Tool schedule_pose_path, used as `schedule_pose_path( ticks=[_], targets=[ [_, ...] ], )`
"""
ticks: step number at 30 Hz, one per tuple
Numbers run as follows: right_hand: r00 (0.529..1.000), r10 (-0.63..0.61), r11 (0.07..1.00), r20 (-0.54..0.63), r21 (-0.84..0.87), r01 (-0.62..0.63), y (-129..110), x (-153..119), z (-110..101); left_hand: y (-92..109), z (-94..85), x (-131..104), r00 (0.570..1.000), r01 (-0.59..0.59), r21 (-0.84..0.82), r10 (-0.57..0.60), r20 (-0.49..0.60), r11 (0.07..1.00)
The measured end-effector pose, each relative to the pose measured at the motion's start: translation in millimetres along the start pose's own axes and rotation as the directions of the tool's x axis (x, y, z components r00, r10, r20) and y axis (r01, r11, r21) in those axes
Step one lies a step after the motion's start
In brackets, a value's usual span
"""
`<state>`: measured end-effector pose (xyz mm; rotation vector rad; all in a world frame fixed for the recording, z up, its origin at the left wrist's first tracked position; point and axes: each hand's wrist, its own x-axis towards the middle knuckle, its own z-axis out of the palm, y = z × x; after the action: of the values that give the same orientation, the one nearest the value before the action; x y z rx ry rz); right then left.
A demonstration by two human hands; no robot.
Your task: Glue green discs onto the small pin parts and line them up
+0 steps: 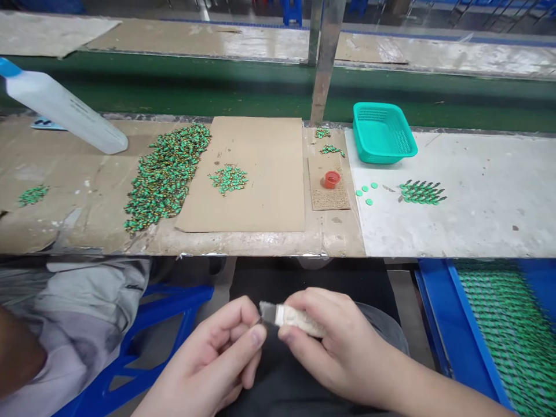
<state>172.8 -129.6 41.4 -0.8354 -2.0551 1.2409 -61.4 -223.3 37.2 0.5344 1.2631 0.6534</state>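
Over my lap, my right hand [334, 341] grips a short, flat tool [299, 319] with an off-white, wrapped-looking handle. Its flat dark grey tip [268, 313] points left; whether that is a blade or bristles I cannot tell. My left hand [217, 359] is closed, thumb and forefinger pinching a tiny dark piece [259, 320] mostly hidden by the fingertips. The tool's tip reaches right up to that pinch. Both hands are below the table's front edge.
On the table are a large heap of green-and-brass small parts [167, 174], a smaller pile [229, 178], a red cup [332, 179], a teal basket [383, 133], rows of upright parts [421, 192] and a bottle [65, 104]. A blue tray [473, 330] stands right; a person [82, 313] sits left.
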Motion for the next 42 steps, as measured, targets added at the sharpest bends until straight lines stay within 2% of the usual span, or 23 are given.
schedule_pose_path(
  ticks=[2, 5, 9, 13, 17, 21, 23, 25, 28, 30, 33, 36, 40, 42],
  targets=[
    [1.000, 0.022, 1.000, -0.020, -0.003, -0.022, -1, 0, 0, -1, 0.0, 0, 1.000, -0.008, 0.017, 0.008, -0.012, 1.000],
    [1.000, -0.003, 1.000, 0.022, 0.014, 0.002, -2, -1, 0, -4, 0.2, 0, 0.999, -0.033, 0.040, 0.034, -0.010, 0.999],
    [0.999, 0.031, 0.999, -0.022, -0.007, -0.031, 0, -2, 0, -4, 0.5, 1, 0.998, -0.048, 0.077, 0.051, -0.030, 0.996],
    [1.000, -0.014, 1.000, 0.021, -0.012, 0.014, 2, -3, 2, -2, 0.7, 3, 0.996, -0.080, 0.143, 0.085, -0.029, 0.987],
    [0.998, 0.042, 0.998, -0.039, -0.039, -0.043, 3, -3, 2, 0, 1.5, 4, 0.994, -0.086, 0.186, 0.098, -0.054, 0.979],
    [0.999, -0.003, 1.000, 0.033, -0.003, 0.003, 3, -1, 1, 1, 2.4, 4, 0.993, -0.093, 0.201, 0.106, -0.055, 0.975],
    [1.000, 0.027, 0.999, -0.015, -0.020, -0.027, 3, -1, 2, 2, 3.1, 4, 0.991, -0.095, 0.220, 0.113, -0.074, 0.971],
    [0.998, 0.055, 0.998, -0.034, -0.013, -0.056, 3, -1, 1, 4, 4.6, 4, 0.983, -0.125, 0.259, 0.155, -0.101, 0.958],
    [0.999, 0.038, 0.999, 0.030, 0.023, -0.038, 2, -1, 1, 10, 8.1, 4, 0.956, -0.197, 0.342, 0.258, -0.142, 0.919],
    [0.998, 0.062, 0.998, 0.009, 0.006, -0.062, 2, -1, 1, 14, 10.3, 4, 0.942, -0.221, 0.391, 0.299, -0.151, 0.894],
    [0.995, 0.095, 0.995, -0.023, -0.003, -0.095, 2, -2, 1, 17, 12.4, 6, 0.932, -0.243, 0.432, 0.332, -0.143, 0.869],
    [0.998, 0.047, 0.999, 0.040, 0.021, -0.048, 1, -2, 0, 17, 12.4, 7, 0.914, -0.272, 0.458, 0.375, -0.152, 0.847],
    [0.996, 0.082, 0.997, -0.032, -0.012, -0.082, 4, -3, 0, 16, 12.1, 9, 0.909, -0.270, 0.478, 0.385, -0.158, 0.836],
    [0.998, 0.062, 0.998, 0.018, 0.009, -0.062, 5, -3, -1, 16, 12.5, 8, 0.916, -0.264, 0.463, 0.369, -0.154, 0.846]
  ],
)
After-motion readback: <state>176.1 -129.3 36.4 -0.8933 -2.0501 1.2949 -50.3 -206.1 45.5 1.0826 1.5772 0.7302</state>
